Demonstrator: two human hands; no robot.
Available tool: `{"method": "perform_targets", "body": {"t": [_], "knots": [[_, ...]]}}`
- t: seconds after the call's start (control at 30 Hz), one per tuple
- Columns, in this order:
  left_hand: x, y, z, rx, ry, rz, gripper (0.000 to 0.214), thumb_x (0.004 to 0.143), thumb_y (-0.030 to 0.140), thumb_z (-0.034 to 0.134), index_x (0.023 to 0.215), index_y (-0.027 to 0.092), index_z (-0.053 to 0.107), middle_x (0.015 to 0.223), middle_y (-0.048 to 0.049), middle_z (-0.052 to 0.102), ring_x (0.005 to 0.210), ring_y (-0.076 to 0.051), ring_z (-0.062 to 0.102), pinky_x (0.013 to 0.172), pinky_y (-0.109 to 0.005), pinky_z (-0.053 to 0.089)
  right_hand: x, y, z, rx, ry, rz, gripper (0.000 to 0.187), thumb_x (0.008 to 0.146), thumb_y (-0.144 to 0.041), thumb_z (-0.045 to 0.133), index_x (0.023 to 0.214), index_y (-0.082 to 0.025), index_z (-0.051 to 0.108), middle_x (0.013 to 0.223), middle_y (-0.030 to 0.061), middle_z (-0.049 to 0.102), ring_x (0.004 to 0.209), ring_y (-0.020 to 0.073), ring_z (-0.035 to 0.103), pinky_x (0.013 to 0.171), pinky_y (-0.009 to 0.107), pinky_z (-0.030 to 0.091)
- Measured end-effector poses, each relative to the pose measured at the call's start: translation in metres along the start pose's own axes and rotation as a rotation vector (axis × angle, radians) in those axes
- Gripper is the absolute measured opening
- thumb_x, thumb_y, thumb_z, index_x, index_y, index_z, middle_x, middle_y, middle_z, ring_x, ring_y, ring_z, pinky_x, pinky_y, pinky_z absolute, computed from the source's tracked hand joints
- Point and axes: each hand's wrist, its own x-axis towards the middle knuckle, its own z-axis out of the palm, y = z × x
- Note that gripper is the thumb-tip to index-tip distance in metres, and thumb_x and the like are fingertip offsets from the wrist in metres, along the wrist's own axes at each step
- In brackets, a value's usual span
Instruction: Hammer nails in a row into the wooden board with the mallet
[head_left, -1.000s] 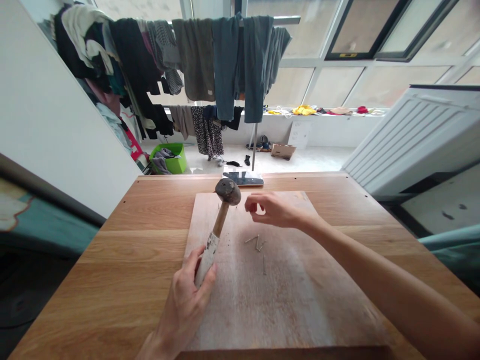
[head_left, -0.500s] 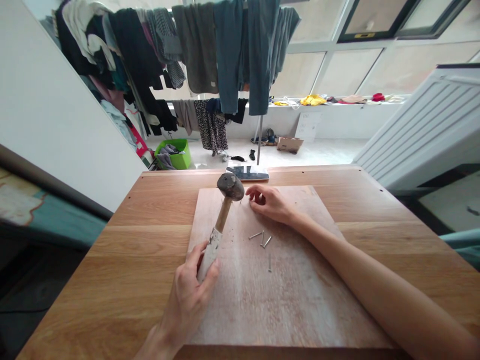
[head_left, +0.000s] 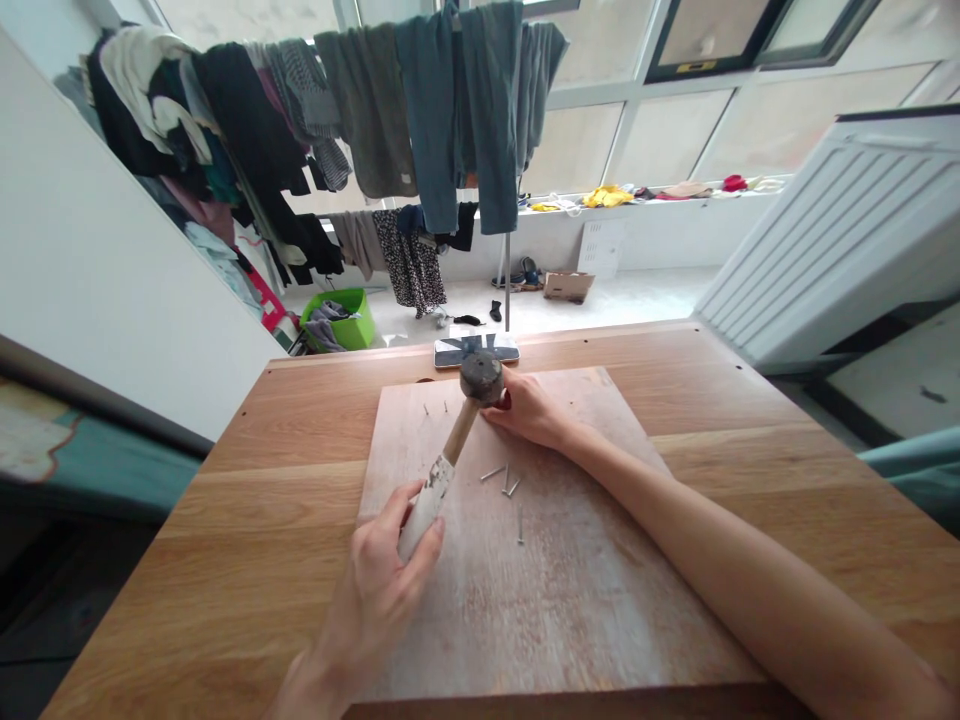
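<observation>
The left hand (head_left: 371, 600) clenches a mallet (head_left: 457, 440); the right hand (head_left: 531, 410) lies on the wooden board (head_left: 570, 600), fingers curled behind the mallet head (head_left: 481, 378) (whether they grip anything, I cannot tell).

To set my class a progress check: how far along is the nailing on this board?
Done: two nails seem to stand in the wooden board. In hand: the left hand grips a mallet, and the right hand rests beside its head. Left: four loose nails lie on the board.
</observation>
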Motion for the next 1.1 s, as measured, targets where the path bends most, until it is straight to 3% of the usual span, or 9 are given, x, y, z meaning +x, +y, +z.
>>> {"method": "perform_targets", "body": {"t": [0.13, 0.3, 0.4, 0.47, 0.63, 0.77, 0.93, 1.03, 1.1], "knots": [[-0.003, -0.01, 0.011, 0.032, 0.003, 0.004, 0.038, 0.095, 0.044, 0.054, 0.124, 0.022, 0.066, 0.098, -0.0047, 0.078, 0.079, -0.021, 0.074, 0.065, -0.029, 0.057, 0.001, 0.004, 0.0, 0.026, 0.039, -0.092, 0.036, 0.072, -0.017, 0.07, 0.105, -0.019, 0.059, 0.102, 0.0078, 0.073, 0.088, 0.022, 0.066, 0.076, 0.032, 0.051], [-0.003, -0.009, 0.015, 0.033, 0.037, 0.009, 0.037, 0.096, 0.044, 0.054, 0.124, 0.022, 0.065, 0.103, -0.0047, 0.078, 0.086, -0.022, 0.075, 0.075, -0.032, 0.059, 0.0, 0.0, 0.0, 0.058, -0.005, -0.041, 0.038, 0.074, -0.014, 0.064, 0.112, -0.017, 0.057, 0.091, 0.005, 0.072, 0.073, 0.0174, 0.063, 0.066, 0.029, 0.048], [-0.001, -0.006, 0.014, -0.002, 0.066, 0.01, 0.039, 0.094, 0.046, 0.055, 0.122, 0.021, 0.067, 0.093, -0.0048, 0.079, 0.081, -0.023, 0.075, 0.071, -0.031, 0.06, 0.0, -0.004, -0.005, 0.075, -0.043, 0.004, 0.044, 0.076, -0.015, 0.067, 0.118, -0.017, 0.055, 0.09, 0.0034, 0.071, 0.072, 0.0158, 0.063, 0.065, 0.027, 0.048], [-0.002, -0.005, 0.013, -0.024, 0.103, -0.005, 0.043, 0.094, 0.048, 0.054, 0.123, 0.019, 0.067, 0.085, -0.0047, 0.078, 0.078, -0.024, 0.075, 0.065, -0.031, 0.06, 0.0, -0.009, -0.016, 0.053, -0.079, 0.025, 0.036, 0.078, -0.019, 0.069, 0.112, -0.016, 0.057, 0.09, 0.0035, 0.07, 0.072, 0.0152, 0.062, 0.064, 0.027, 0.047], [-0.005, -0.007, 0.015, -0.041, 0.17, -0.026, 0.047, 0.094, 0.05, 0.054, 0.124, 0.017, 0.066, 0.077, -0.0047, 0.076, 0.075, -0.025, 0.075, 0.06, -0.03, 0.059, -0.006, -0.049, -0.047, -0.189, -0.43, -0.105, 0.009, 0.081, -0.015, 0.069, 0.085, -0.018, 0.063, 0.08, 0.0018, 0.068, 0.069, 0.0134, 0.059, 0.061, 0.026, 0.041], [-0.004, -0.007, 0.015, -0.046, 0.146, -0.01, 0.044, 0.093, 0.05, 0.056, 0.122, 0.018, 0.068, 0.08, -0.0057, 0.077, 0.079, -0.026, 0.076, 0.062, -0.03, 0.058, -0.025, -0.09, -0.032, -0.427, -0.584, -0.273, 0.014, 0.08, -0.009, 0.069, 0.091, -0.016, 0.067, 0.091, 0.0084, 0.073, 0.076, 0.0176, 0.061, 0.064, 0.029, 0.041], [-0.005, -0.006, 0.014, -0.042, 0.141, -0.005, 0.044, 0.093, 0.047, 0.057, 0.123, 0.018, 0.068, 0.079, -0.0058, 0.076, 0.078, -0.027, 0.076, 0.061, -0.03, 0.058, -0.033, -0.095, -0.007, -0.584, -0.549, -0.292, 0.015, 0.083, -0.002, 0.058, 0.085, -0.014, 0.067, 0.08, 0.0105, 0.071, 0.067, 0.0169, 0.059, 0.062, 0.031, 0.039], [-0.006, -0.006, 0.014, -0.047, 0.136, -0.013, 0.044, 0.093, 0.047, 0.057, 0.124, 0.018, 0.068, 0.076, -0.0048, 0.076, 0.073, -0.025, 0.075, 0.06, -0.03, 0.058, -0.02, -0.07, -0.016, -0.33, -0.499, -0.266, 0.016, 0.073, -0.004, 0.063, 0.083, -0.017, 0.065, 0.08, 0.005, 0.069, 0.068, 0.0141, 0.057, 0.061, 0.028, 0.039], [-0.006, -0.007, 0.015, -0.057, 0.141, -0.026, 0.046, 0.093, 0.048, 0.056, 0.126, 0.017, 0.067, 0.073, -0.0033, 0.074, 0.068, -0.023, 0.073, 0.058, -0.029, 0.057, -0.01, -0.046, -0.024, -0.092, -0.359, -0.224, 0.017, 0.072, -0.006, 0.062, 0.084, -0.018, 0.064, 0.08, 0.0012, 0.066, 0.07, 0.0127, 0.058, 0.064, 0.025, 0.042]]}}
